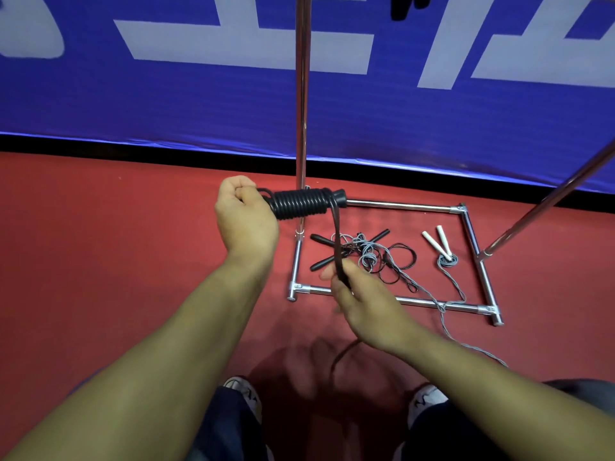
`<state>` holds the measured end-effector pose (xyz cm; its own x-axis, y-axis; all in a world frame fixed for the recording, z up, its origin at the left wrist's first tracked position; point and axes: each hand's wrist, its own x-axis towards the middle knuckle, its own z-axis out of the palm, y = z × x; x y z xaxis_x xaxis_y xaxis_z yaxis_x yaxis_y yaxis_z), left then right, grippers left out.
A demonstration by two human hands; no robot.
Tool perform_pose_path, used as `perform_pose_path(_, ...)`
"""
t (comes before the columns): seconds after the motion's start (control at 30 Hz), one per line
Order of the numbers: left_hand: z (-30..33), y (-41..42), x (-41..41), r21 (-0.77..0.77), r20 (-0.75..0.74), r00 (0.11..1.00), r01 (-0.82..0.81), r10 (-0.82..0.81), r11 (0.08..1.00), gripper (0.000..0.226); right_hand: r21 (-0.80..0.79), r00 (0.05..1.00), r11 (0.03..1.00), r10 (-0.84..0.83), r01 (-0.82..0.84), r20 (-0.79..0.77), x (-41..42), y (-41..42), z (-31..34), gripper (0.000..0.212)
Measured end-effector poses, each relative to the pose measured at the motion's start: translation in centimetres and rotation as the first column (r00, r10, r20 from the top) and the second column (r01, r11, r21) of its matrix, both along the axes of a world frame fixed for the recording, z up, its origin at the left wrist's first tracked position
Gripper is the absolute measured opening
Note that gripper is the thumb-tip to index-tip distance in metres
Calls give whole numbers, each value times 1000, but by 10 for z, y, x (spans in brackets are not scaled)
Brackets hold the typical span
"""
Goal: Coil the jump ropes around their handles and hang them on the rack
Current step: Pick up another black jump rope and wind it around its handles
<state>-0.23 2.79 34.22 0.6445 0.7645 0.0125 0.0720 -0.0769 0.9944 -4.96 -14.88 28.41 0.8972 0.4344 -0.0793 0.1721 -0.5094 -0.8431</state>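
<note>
Coiling step: left hand (244, 214) grips the wrapped black handles (301, 203), right hand (361, 299) pinches the loose rope tail (336, 247) (blurred). Next, I reckon: finish wrapping, then the rack (404, 205).

One head-worn view looks steeply down and forward, close above both forearms. Red floor (100, 261) fills six o'clock; the blue banner (166, 104) spans twelve.
</note>
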Motion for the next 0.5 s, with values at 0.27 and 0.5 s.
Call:
perform_pose_path(0.27, 2, -1, 2, -177, 39, 999, 7, 0, 984, 32, 132, 971, 963, -238, 233, 17, 13, 0, 4, 27)
perform_pose_path(0.5, 9, 3, -3, -272, -11, 986, 155, -164, 950, 30, 1, 979, 1000, -1, 1, 203, 4, -8, -10, 26)
